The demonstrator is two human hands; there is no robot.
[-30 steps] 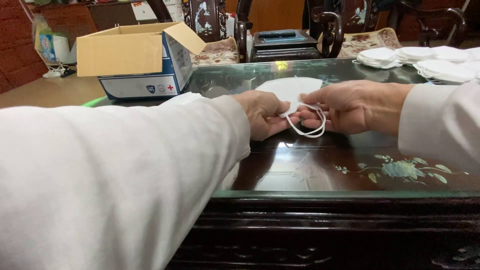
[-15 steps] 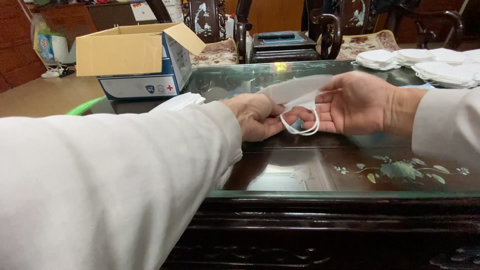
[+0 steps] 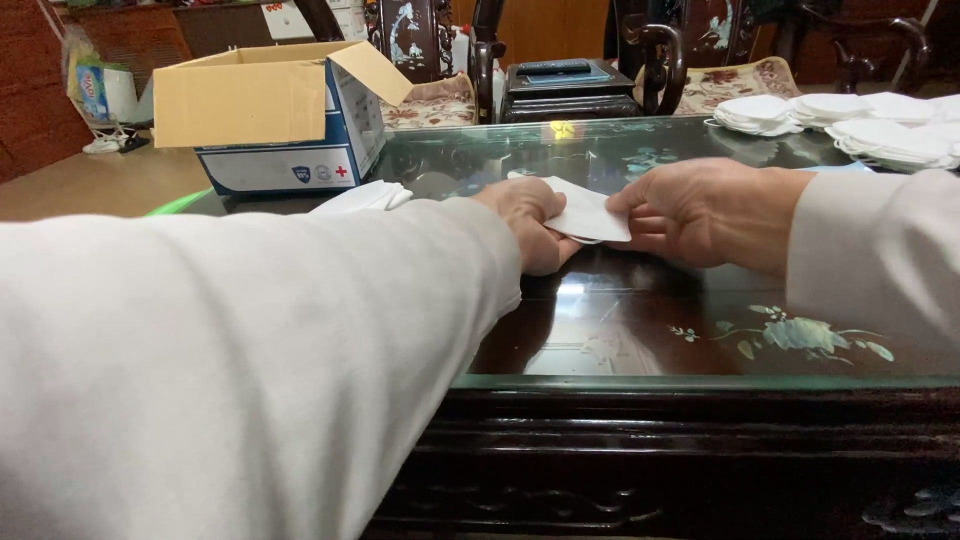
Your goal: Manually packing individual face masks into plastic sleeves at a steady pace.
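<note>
A folded white face mask (image 3: 585, 212) is held low over the glass-topped dark wooden table (image 3: 650, 330). My left hand (image 3: 528, 222) grips its left side and my right hand (image 3: 705, 212) pinches its right edge. The mask's ear loops are tucked out of sight under the fold. Both of my arms wear white sleeves, and the left sleeve fills the lower left of the view.
An open cardboard box (image 3: 275, 115) stands at the back left, with a white mask (image 3: 362, 196) lying beside it. Stacks of white masks (image 3: 850, 120) sit at the back right. A dark case (image 3: 565, 90) and carved chairs stand behind the table.
The mask was open with its ear loops dangling between my hands. Now it is folded flat, the loops are hidden, and both hands have come lower toward the glass.
</note>
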